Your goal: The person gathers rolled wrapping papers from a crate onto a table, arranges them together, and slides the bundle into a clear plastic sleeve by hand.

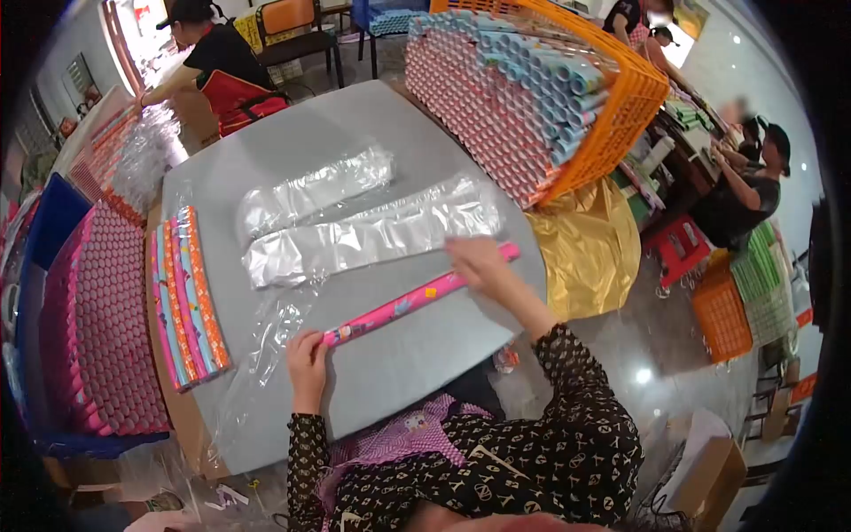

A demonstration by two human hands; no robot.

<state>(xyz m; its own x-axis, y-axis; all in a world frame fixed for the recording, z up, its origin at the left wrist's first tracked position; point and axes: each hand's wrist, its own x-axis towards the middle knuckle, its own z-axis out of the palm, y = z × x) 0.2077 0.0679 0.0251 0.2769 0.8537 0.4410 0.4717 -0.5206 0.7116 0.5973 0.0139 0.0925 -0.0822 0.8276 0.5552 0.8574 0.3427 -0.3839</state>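
A pink patterned paper roll point(394, 310) lies slantwise near the front of the grey table, angled up to the right. My left hand point(308, 359) is closed at its lower left end, fingers and thumb against the tip. Farther up, my right hand point(479, 264) is closed over the roll near its other end, which sticks out beyond the hand. The right fingertips lie close to the edge of a stack of clear plastic sleeves point(372, 238). Behind that stack is a second pile of clear sleeves point(319, 191). Loose clear film point(275, 341) spreads beside my left hand.
Several orange, pink and blue rolls point(189, 297) lie side by side on the table's left. A blue crate point(106, 443) of pink rolls stands left; an orange crate point(634, 106) full of rolls stands back right, above gold sheeting point(589, 253). Other people work farther off.
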